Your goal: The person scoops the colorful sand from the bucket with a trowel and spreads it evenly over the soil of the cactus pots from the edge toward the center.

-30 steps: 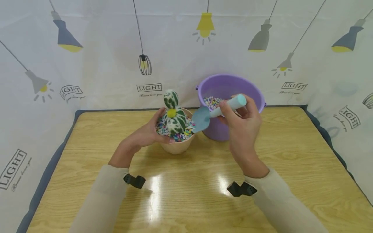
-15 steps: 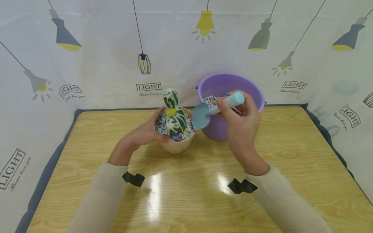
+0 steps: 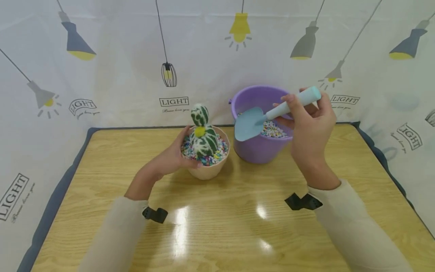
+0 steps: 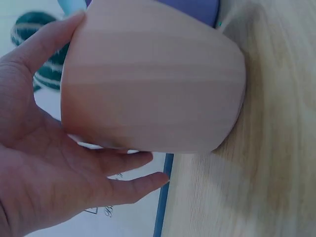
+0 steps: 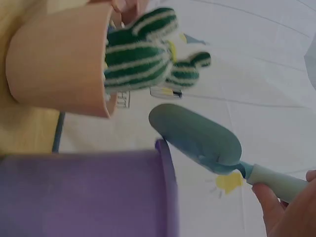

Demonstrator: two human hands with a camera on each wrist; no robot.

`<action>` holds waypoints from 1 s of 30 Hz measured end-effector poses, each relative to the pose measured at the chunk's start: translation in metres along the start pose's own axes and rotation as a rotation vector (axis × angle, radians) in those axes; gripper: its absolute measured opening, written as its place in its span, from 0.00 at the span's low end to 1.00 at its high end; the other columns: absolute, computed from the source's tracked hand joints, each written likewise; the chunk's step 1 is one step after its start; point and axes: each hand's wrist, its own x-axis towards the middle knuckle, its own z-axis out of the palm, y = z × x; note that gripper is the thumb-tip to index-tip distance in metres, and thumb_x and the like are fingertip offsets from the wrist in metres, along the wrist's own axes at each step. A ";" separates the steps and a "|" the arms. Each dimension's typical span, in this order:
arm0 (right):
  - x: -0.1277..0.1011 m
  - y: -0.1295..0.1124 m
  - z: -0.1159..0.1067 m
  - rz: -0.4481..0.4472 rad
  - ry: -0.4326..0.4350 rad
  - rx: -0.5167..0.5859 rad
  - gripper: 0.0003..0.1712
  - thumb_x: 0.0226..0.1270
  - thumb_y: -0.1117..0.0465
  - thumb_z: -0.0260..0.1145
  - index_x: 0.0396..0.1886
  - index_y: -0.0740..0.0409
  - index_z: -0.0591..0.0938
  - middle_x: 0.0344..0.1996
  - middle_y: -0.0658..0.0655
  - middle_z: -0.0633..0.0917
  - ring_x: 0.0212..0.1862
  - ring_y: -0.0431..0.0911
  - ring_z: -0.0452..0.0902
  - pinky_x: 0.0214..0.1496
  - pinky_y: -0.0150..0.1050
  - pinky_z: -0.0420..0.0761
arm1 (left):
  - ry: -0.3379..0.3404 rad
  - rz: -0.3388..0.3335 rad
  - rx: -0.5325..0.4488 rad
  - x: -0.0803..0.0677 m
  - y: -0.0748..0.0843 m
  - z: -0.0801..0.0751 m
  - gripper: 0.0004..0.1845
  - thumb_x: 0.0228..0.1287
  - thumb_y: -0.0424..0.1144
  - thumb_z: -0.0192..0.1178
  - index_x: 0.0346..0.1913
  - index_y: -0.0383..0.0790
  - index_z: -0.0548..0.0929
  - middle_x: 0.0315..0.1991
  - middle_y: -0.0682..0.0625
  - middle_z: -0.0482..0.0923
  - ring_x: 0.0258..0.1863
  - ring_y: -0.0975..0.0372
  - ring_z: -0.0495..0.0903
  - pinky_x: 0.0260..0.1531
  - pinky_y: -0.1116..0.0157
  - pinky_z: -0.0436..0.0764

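Note:
My left hand [image 3: 170, 155] grips the rim of a peach flower pot [image 3: 205, 173], the thumb at the near side and fingers round the left. In the pot a green-and-white cactus [image 3: 205, 140] with a yellow flower stands in multicoloured pebbles [image 3: 217, 156]. My right hand [image 3: 310, 128] holds a light blue trowel [image 3: 249, 124] by its handle. Its blade overlaps the left rim of a purple bucket [image 3: 258, 151] in the head view; the right wrist view shows the blade [image 5: 197, 136] just above the rim. More pebbles [image 3: 272, 129] lie inside the bucket.
A wooden table [image 3: 221, 226] carries the pot and bucket, both near its back edge. Behind and at both sides hangs a white cloth [image 3: 122, 56] printed with lamps. Dark blue trim [image 3: 54, 204] runs along the table's edges.
My right hand has moved right and up with the trowel, so the blade has gone from the pot's right rim to over the bucket's left rim. The left hand and pot stay put.

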 end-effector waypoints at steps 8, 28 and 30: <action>0.038 -0.018 -0.020 0.081 0.012 0.099 0.18 0.54 0.68 0.75 0.42 0.67 0.76 0.30 0.65 0.85 0.30 0.56 0.86 0.30 0.48 0.84 | 0.205 0.149 0.012 -0.011 0.003 0.027 0.54 0.45 0.30 0.70 0.74 0.36 0.47 0.68 0.42 0.58 0.66 0.50 0.62 0.70 0.51 0.59; 0.087 0.028 -0.054 0.261 0.004 -0.106 0.15 0.59 0.66 0.71 0.44 0.59 0.77 0.31 0.59 0.87 0.31 0.50 0.87 0.33 0.41 0.86 | 0.382 0.092 0.075 -0.004 0.003 0.045 0.61 0.37 0.42 0.81 0.73 0.43 0.51 0.69 0.44 0.57 0.68 0.52 0.60 0.70 0.50 0.58; 0.088 0.034 -0.055 0.258 0.001 -0.114 0.16 0.58 0.66 0.72 0.44 0.59 0.78 0.31 0.59 0.86 0.31 0.50 0.87 0.34 0.42 0.86 | 0.366 0.097 0.064 -0.002 0.003 0.042 0.61 0.37 0.41 0.81 0.73 0.41 0.52 0.69 0.43 0.58 0.68 0.52 0.60 0.71 0.51 0.58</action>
